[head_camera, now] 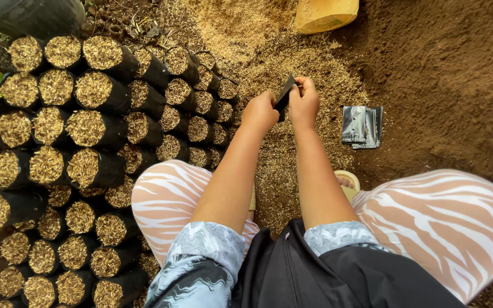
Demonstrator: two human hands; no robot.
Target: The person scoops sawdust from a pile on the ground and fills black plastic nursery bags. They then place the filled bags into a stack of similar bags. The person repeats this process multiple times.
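Note:
My left hand point(259, 112) and my right hand point(303, 101) meet in front of me over a bed of pale husks point(292, 63). Between them they pinch a flat, empty black plastic bag point(285, 93), both sets of fingers closed on its edges. A small stack of the same flat black bags point(362, 126) lies on the dark soil just right of my right hand. My knees in striped trousers frame the lower view.
Several rows of black bags filled with husks point(81, 128) stand packed together on the left. A yellow container point(325, 13) sits at the top by the husk pile. Dark loose soil point(452, 74) covers the right side. A dark tub point(29, 16) shows at the top left.

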